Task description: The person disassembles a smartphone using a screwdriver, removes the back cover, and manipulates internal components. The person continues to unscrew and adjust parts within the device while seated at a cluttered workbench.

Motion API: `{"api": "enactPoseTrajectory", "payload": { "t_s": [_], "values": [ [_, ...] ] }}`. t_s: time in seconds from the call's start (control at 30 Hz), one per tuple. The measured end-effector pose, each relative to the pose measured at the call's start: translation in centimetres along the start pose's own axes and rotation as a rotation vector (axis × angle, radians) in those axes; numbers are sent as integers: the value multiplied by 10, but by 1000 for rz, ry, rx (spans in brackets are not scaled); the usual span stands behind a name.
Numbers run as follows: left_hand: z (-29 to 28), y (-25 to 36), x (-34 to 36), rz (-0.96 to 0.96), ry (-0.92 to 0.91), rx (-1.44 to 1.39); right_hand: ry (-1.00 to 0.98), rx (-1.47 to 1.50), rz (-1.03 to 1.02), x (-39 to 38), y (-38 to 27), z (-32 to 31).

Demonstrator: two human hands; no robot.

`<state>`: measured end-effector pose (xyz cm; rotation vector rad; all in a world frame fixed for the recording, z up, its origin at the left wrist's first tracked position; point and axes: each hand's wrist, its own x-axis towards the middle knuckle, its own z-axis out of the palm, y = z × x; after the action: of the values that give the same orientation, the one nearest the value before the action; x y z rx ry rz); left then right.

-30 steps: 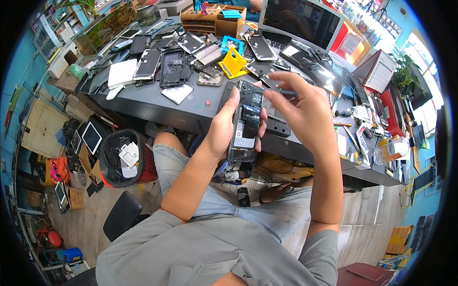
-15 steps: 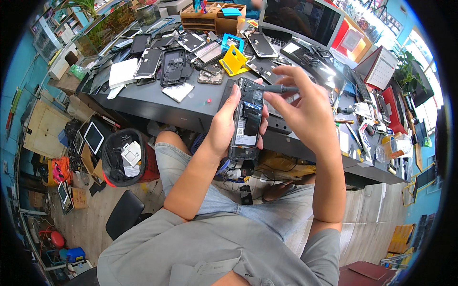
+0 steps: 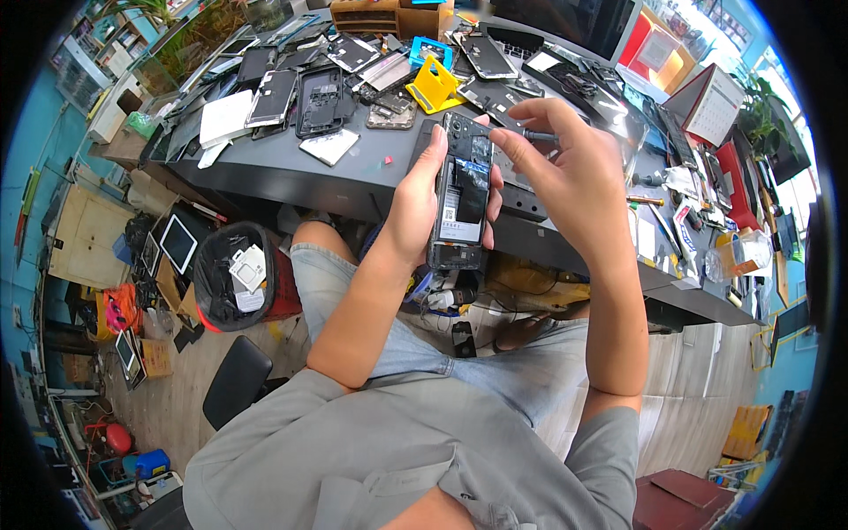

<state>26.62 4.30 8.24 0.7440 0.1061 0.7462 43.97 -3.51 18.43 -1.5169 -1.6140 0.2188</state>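
Note:
My left hand (image 3: 415, 199) is wrapped round an opened black smartphone (image 3: 459, 225), its back cover off, with the camera end at the top and a dark, glossy battery area and white label showing. My right hand (image 3: 570, 181) grips a dark cylindrical tool (image 3: 541, 139), likely a screwdriver, level beside the phone's upper right, with thumb and fingers bent round it; the tool's tip is hard to make out. A yellow stand (image 3: 433, 93) and several dismantled phone bodies (image 3: 320, 104) lie on the grey desk (image 3: 353, 177) beyond my hands.
A monitor (image 3: 565, 26) and wooden organiser (image 3: 375, 18) stand at the back; a desk calendar (image 3: 707, 115) and tool clutter are on the right. A lined bin (image 3: 216, 291) is left of my legs, beside leaning tablets (image 3: 179, 243). A chair (image 3: 234, 380) is at lower left.
The phone and both hands sit higher in the picture, and the desk has shifted upward in view as well. The tool in my right hand has come level with the phone's camera end.

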Motion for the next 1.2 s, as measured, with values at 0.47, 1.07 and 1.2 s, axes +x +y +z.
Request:
{"api": "enactPoseTrajectory", "payload": {
  "t_s": [0.47, 1.07, 1.2],
  "values": [
    [5, 2, 0, -49, 26, 15, 163, 25, -385, 2, 25, 20],
    [3, 5, -7, -38, -13, 135, 8, -293, -571, 32, 35, 40],
    [2, 3, -2, -20, -52, 114, 4, -191, -525, 38, 45, 41]
  ]
}}
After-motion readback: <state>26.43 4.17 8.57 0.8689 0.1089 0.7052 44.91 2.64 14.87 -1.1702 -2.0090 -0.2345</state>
